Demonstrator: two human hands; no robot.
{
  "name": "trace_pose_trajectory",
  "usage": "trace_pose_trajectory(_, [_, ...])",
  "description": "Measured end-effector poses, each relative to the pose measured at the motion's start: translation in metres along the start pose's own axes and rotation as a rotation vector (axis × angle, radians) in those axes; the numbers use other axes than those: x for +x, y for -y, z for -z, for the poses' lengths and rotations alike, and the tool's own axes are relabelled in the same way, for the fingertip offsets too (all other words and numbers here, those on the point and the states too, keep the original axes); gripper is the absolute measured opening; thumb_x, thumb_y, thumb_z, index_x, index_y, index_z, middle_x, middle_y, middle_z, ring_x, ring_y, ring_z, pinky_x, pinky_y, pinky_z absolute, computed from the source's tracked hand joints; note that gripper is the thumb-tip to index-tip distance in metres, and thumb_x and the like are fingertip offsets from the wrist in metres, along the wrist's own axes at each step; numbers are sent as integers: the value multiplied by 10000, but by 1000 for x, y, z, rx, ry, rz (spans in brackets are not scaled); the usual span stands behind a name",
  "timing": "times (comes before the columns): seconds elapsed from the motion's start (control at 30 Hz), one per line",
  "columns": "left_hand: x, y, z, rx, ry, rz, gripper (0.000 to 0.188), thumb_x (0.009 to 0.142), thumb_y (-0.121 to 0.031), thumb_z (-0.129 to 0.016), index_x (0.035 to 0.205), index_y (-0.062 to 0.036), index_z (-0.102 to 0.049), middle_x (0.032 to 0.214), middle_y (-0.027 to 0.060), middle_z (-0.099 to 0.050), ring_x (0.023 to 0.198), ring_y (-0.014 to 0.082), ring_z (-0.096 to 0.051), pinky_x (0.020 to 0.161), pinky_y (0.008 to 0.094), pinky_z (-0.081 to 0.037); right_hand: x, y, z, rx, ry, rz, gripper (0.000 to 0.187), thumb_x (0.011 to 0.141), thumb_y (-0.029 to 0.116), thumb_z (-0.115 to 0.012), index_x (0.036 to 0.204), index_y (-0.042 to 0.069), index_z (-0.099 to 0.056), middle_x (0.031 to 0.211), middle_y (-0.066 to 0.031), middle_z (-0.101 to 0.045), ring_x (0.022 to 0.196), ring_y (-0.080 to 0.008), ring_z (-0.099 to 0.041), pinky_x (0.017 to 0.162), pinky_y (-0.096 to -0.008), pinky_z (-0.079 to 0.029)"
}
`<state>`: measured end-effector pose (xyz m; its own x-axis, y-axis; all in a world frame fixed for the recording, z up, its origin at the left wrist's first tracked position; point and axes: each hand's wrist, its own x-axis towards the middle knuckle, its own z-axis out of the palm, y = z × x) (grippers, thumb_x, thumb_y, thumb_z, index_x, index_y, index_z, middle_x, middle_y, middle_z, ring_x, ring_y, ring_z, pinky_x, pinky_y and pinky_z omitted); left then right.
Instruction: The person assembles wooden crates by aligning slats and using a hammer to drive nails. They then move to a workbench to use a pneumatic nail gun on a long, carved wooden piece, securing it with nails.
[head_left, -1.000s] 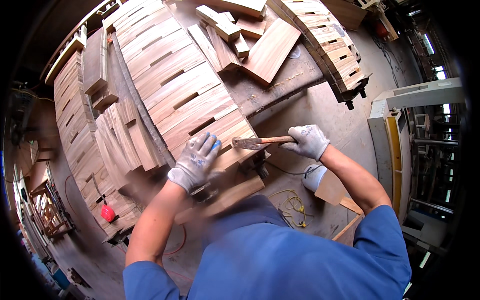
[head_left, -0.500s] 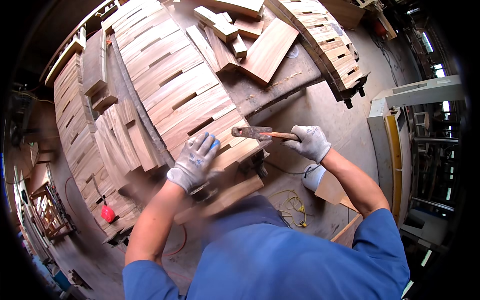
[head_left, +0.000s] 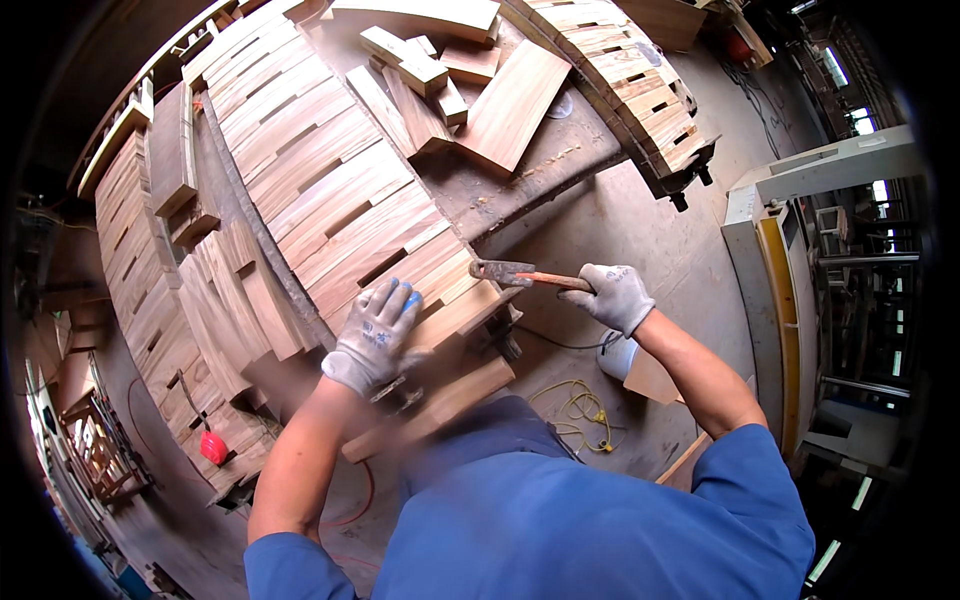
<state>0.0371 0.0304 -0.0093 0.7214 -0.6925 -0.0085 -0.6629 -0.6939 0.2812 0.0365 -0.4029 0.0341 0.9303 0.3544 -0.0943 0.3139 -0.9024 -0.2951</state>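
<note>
We are resting grey-white-gloved, blue-tipped left hand (head_left: 372, 340) palm down on near end of long, slotted panel of pale-brown wooden boards (head_left: 350, 200); fingers are lying extended, close together, not clenching. We are clenching grey-white-gloved right hand (head_left: 612, 297) around orange-brown wooden handle (head_left: 550, 281) of worn, dark metal-headed hammer (head_left: 505, 272). Hammer head is pointing left at panel's near right corner; whether touching, we are not telling for certain.

The left hand in a pale grey work glove (head_left: 372, 335) lies spread on the near end of a long, slotted panel of light-brown wooden strips (head_left: 322, 215). The right hand, likewise gloved (head_left: 615, 297), grips a wooden-handled hammer with a dark metal head (head_left: 515, 273) beside the panel's right edge. Beyond, loose rectangular wooden blocks (head_left: 515, 105) lie piled.
</note>
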Motion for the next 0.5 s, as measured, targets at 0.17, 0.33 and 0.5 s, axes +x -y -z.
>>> trace_pose_trajectory(0.17, [-1,2,-2,5,-12,-7,872,821,-576,-796,1478,-52,-561,1526,180,-526,1447,402,-455,1170,571,-368,2,4,-2,35,-28,-70,429,892,452,-810,785,101,-588,686,-143,-638,658,-376,-670,593,-487,-519])
trace_pose_trajectory(0.33, [-1,2,-3,5,-2,0,868,824,-572,-797,1480,-55,-558,1525,178,-527,1449,400,-456,1173,567,-367,0,2,-2,0,-22,-12,468,903,518,-780,780,110,-586,685,-144,-648,645,-373,-669,584,-485,-518])
trace_pose_trajectory(0.5, [0,1,-3,25,7,1,863,829,-567,-795,1480,-54,-555,1527,179,-526,1449,397,-462,1171,563,-370,3,9,5,46,-42,-61,421,899,464,-803,808,97,-620,700,-154,-651,649,-376,-666,581,-476,-511])
